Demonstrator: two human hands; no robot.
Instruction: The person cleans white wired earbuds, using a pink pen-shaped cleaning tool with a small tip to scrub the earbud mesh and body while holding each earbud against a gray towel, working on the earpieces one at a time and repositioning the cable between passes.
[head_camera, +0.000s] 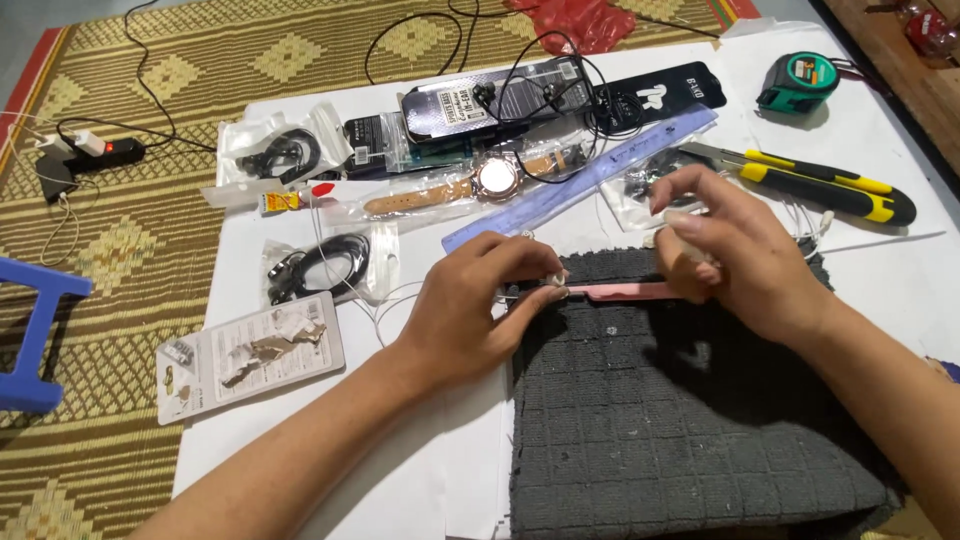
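Left hand (470, 305) — fingers pinched shut on pink strap (625, 291) end | right hand (735, 250) — fingers closed around strap's other end | both over grey cloth (690, 420) | ruler (580, 180) just behind

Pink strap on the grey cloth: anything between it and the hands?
Nothing visible. The left hand pinches the pink strap at its left end, and the right hand grips its right end. The strap lies on the grey cloth, its middle uncovered.
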